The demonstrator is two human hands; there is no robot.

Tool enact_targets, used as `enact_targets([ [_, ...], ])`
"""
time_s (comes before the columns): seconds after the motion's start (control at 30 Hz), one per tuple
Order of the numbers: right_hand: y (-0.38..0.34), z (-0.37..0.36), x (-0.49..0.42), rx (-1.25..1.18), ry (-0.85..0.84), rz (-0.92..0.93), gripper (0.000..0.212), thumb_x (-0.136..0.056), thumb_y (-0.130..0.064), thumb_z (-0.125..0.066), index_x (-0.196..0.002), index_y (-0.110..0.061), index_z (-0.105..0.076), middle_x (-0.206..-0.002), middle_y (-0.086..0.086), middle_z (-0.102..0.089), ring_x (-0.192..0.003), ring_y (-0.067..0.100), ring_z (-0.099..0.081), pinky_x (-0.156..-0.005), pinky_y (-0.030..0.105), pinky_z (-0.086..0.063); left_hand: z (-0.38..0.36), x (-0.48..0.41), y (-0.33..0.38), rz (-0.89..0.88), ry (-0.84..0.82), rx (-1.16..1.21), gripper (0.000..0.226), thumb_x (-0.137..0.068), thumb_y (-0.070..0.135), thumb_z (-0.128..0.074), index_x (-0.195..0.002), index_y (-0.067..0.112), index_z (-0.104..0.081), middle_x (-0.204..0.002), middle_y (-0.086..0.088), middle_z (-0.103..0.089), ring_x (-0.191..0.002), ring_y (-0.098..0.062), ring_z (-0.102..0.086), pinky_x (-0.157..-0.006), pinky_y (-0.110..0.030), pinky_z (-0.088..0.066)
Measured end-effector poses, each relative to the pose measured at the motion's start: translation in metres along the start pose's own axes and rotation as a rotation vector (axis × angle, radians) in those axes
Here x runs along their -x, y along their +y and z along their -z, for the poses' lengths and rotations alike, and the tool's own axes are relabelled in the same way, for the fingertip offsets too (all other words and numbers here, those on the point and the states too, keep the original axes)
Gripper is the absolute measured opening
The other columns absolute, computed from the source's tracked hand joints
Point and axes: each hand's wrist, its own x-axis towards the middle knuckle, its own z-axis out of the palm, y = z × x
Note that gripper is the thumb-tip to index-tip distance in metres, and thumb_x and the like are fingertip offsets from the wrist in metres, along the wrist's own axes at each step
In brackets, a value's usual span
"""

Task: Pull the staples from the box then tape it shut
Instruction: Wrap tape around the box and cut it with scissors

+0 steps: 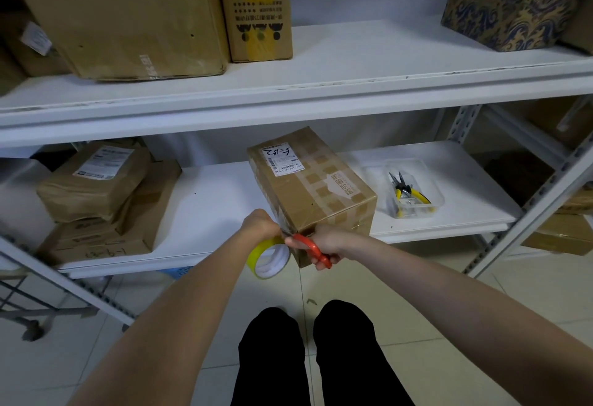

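Your right hand [327,242] grips red scissors [308,243] at the box's [311,187] near corner. Left hand [261,224] curled there too, yellow tape roll [268,258] just under it; can't tell its grip. Box overhangs the lower shelf [218,200]. Pliers [407,192] in a clear tray [438,200] beside it.

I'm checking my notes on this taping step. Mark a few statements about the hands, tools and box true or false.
1. The right hand holds red-handled scissors at the near corner of the box. True.
2. The pliers lie on top of the box. False: they lie in the clear tray beside it.
3. The tape roll rests on the shelf. False: the left hand holds it in front of the shelf edge.
4. A white label sits on the box top. True.
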Motion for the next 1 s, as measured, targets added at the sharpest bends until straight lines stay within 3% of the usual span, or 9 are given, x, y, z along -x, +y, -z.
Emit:
enact_targets([
  [0.13,-0.002,0.003,0.0,0.054,0.006,0.039,0.047,-0.085,-0.06,-0.057,-0.091,-0.014,-0.06,-0.058,-0.002,-0.053,-0.044,0.007,-0.053,-0.039,0.016,-0.029,0.003,0.001,0.006,-0.029,0.061,-0.128,0.015,-0.084,0.02,-0.064,-0.086,0.009,-0.053,-0.093,-0.005,-0.052,-0.103,-0.025,-0.059,-0.072,-0.024,-0.041],
  [0.23,0.0,0.005,0.002,0.104,-0.001,0.034,0.052,-0.085,-0.063,-0.055,-0.085,-0.012,-0.059,-0.056,-0.001,-0.051,-0.046,0.01,-0.052,-0.042,0.018,-0.032,0.006,0.003,0.006,-0.084,0.113,-0.196,0.021,-0.087,0.014,-0.055,-0.106,0.005,-0.059,-0.102,-0.008,-0.057,-0.107,-0.027,-0.058,-0.075,-0.026,-0.042],
  [0.37,-0.006,0.009,0.006,0.208,-0.18,-0.124,0.089,-0.083,-0.078,-0.033,-0.14,-0.01,-0.04,-0.062,0.003,-0.045,-0.051,0.013,-0.05,-0.049,0.021,-0.03,0.016,0.002,-0.008,-0.127,0.204,-0.226,0.02,-0.085,0.01,-0.05,-0.102,0.009,-0.061,-0.113,-0.01,-0.062,-0.105,-0.028,-0.057,-0.081,-0.031,-0.047],
  [0.43,-0.012,0.014,0.011,0.238,-0.264,-0.182,0.089,-0.081,-0.081,-0.031,-0.135,-0.011,-0.043,-0.067,0.004,-0.046,-0.057,0.014,-0.053,-0.053,0.022,-0.034,0.021,0.002,-0.011,-0.144,0.233,-0.184,0.019,-0.085,0.009,-0.049,-0.099,0.008,-0.062,-0.112,-0.009,-0.063,-0.105,-0.028,-0.057,-0.083,-0.032,-0.047],
  [0.53,-0.021,0.03,0.019,0.189,-0.263,-0.131,0.061,-0.084,-0.072,-0.043,-0.091,-0.013,-0.054,-0.07,0.003,-0.054,-0.062,0.015,-0.06,-0.054,0.021,-0.041,0.028,0.005,-0.009,-0.159,0.276,-0.091,0.014,-0.083,0.006,-0.049,-0.09,0.009,-0.061,-0.107,-0.01,-0.064,-0.101,-0.029,-0.058,-0.08,-0.031,-0.047],
  [0.67,-0.036,0.065,0.035,0.118,-0.085,-0.02,0.04,-0.092,-0.052,-0.05,-0.108,-0.017,-0.063,-0.069,-0.001,-0.056,-0.059,0.01,-0.055,-0.05,0.018,-0.035,0.036,0.003,-0.011,-0.126,0.282,-0.006,0.005,-0.084,0.006,-0.054,-0.086,0.009,-0.057,-0.103,-0.012,-0.063,-0.095,-0.028,-0.057,-0.074,-0.026,-0.041],
  [0.77,-0.038,0.081,0.032,0.114,0.307,0.031,0.036,-0.088,-0.053,-0.057,-0.073,-0.021,-0.062,-0.061,-0.001,-0.052,-0.057,0.012,-0.052,-0.052,0.021,-0.037,0.037,0.001,-0.013,-0.124,0.279,0.015,0.003,-0.084,0.008,-0.056,-0.086,0.009,-0.058,-0.093,-0.008,-0.058,-0.087,-0.024,-0.053,-0.073,-0.025,-0.04],
  [0.87,-0.033,0.078,0.019,0.407,0.678,0.003,0.038,-0.085,-0.05,-0.06,-0.084,-0.012,-0.064,-0.073,0.001,-0.059,-0.078,0.021,-0.062,-0.063,0.027,-0.049,0.034,0.001,-0.014,-0.13,0.266,0.034,0.004,-0.084,0.008,-0.055,-0.085,0.01,-0.059,-0.091,-0.006,-0.058,-0.085,-0.023,-0.052,-0.073,-0.025,-0.041],
  [1.0,-0.041,0.048,0.009,0.705,0.795,0.085,0.027,-0.091,-0.028,-0.051,-0.101,-0.008,-0.067,-0.086,0.006,-0.063,-0.082,0.027,-0.061,-0.066,0.031,-0.05,0.033,-0.002,-0.014,-0.14,0.248,0.063,0.004,-0.083,0.008,-0.057,-0.082,0.011,-0.06,-0.091,-0.006,-0.06,-0.086,-0.023,-0.054,-0.075,-0.026,-0.043],
])
